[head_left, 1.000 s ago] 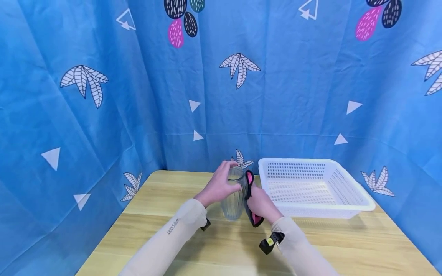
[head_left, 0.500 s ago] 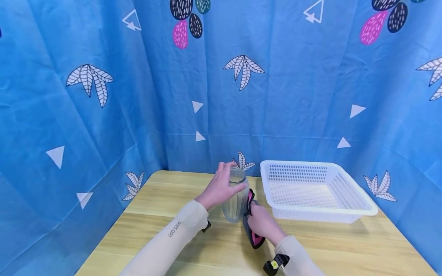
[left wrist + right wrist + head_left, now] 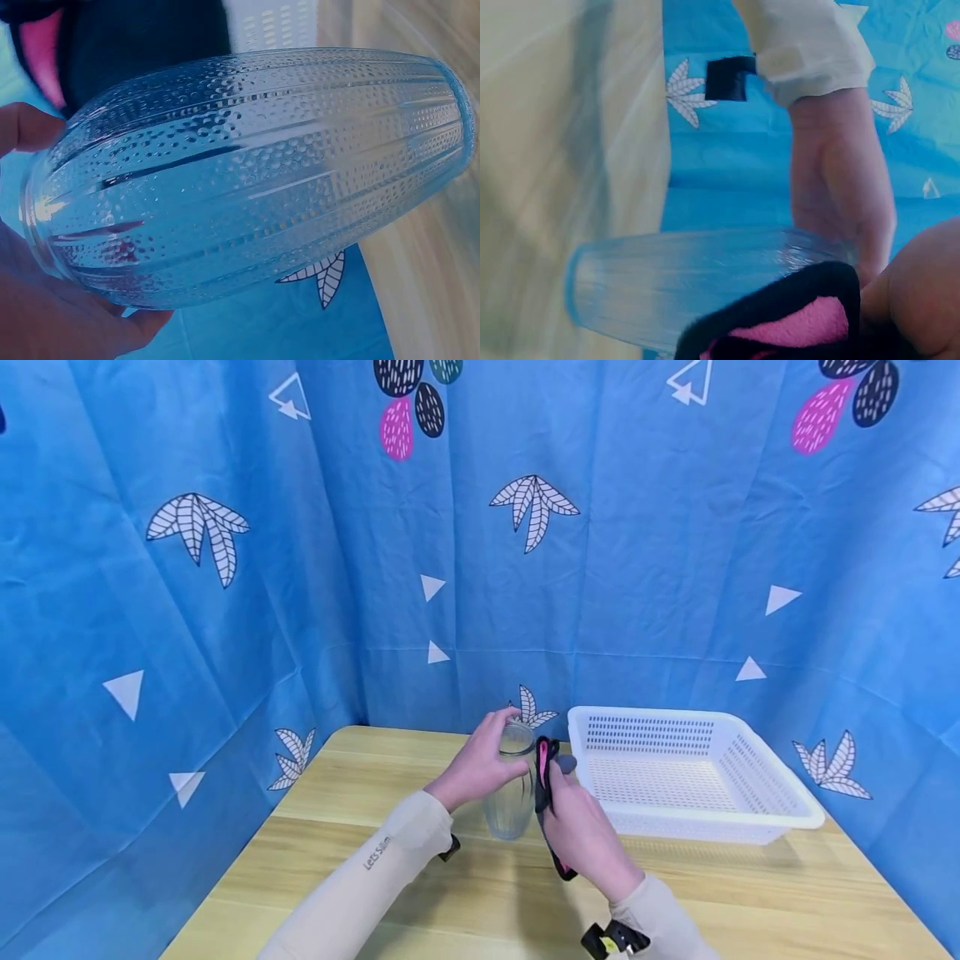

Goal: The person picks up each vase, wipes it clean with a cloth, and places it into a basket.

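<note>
My left hand (image 3: 478, 767) grips a clear glass vase (image 3: 510, 810) near its rim, thumb on one side and fingers on the other. The vase stands upright, with ribs and rows of small bumps on its wall, as the left wrist view (image 3: 255, 172) shows. In my right hand (image 3: 588, 835) is a folded cloth (image 3: 544, 777), dark with black edging and a fleecy pink side (image 3: 802, 322). It is held close along the right side of the vase. Most of the right fingers are hidden behind the cloth.
A white perforated plastic basket (image 3: 690, 818) stands on the wooden table (image 3: 375, 768), at the back right beyond my right hand. Blue patterned curtains (image 3: 510, 602) hang around the table's back and sides. Black camera straps (image 3: 622, 937) sit at the wrists.
My right hand slid down along the vase with the cloth, then came back up, the cloth turning more edge-on. My left hand keeps its grip and the vase stays in place.
</note>
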A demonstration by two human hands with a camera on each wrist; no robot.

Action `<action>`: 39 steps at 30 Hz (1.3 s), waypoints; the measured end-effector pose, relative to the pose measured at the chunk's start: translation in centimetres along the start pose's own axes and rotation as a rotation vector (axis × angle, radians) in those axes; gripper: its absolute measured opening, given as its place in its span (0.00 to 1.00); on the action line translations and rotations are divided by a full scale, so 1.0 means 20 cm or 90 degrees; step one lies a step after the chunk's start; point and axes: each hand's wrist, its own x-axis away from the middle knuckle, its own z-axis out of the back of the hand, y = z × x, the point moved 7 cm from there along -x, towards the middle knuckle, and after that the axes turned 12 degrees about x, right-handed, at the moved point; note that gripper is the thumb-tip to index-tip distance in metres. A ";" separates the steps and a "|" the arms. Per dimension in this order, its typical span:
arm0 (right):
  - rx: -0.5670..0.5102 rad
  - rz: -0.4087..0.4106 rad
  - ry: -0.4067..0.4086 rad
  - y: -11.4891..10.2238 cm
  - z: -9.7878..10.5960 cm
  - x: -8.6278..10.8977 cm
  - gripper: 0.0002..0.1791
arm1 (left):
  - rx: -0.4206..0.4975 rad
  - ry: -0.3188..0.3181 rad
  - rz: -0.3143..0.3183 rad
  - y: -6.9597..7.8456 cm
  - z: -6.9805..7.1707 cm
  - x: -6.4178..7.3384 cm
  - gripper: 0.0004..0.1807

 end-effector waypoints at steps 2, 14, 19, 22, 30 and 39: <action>0.012 0.006 0.017 -0.01 0.03 -0.02 0.19 | 0.006 0.000 -0.004 0.00 0.00 0.00 0.45; 0.012 -0.011 -0.060 0.06 -0.10 -0.19 0.34 | 0.007 0.015 -0.013 -0.01 0.01 0.00 0.43; -0.049 -0.041 -0.119 0.12 -0.21 -0.17 0.26 | 0.006 0.018 -0.027 -0.02 0.02 0.00 0.44; -0.037 -0.035 -0.160 0.16 -0.30 -0.14 0.23 | 0.022 0.015 -0.033 -0.03 0.01 0.00 0.44; -0.022 -0.049 -0.238 0.20 -0.41 -0.05 0.21 | -0.003 -0.010 -0.032 -0.07 0.00 -0.02 0.44; -0.046 -0.034 -0.165 0.14 -0.29 0.03 0.23 | -0.123 -0.004 -0.046 -0.05 0.02 -0.02 0.46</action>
